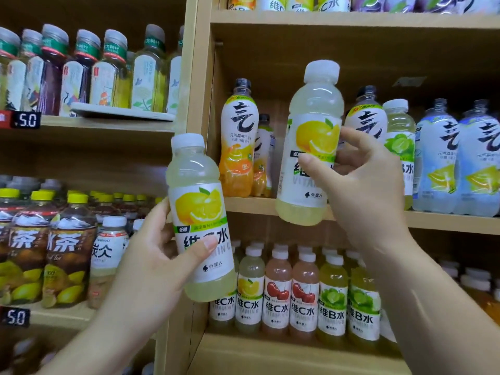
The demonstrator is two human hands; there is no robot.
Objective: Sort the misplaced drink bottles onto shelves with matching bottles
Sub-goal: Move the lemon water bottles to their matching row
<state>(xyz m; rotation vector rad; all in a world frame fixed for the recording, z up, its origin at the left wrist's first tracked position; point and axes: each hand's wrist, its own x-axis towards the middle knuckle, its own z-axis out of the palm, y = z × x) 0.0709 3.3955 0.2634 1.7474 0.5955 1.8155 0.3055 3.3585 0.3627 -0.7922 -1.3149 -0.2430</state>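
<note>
Head view: my left hand [151, 255] curls fingers and thumb round a lemon bottle [201, 212], label towards me, I judge for checking the flavour. My right hand [359, 185] pinches a second lemon bottle [311, 147], lifted clear in front of the orange soda bottles [236, 139], which it does not match. Below both hands, the lower shelf [270, 353] carries a matching lemon row [250, 290], probably where both belong.
</note>
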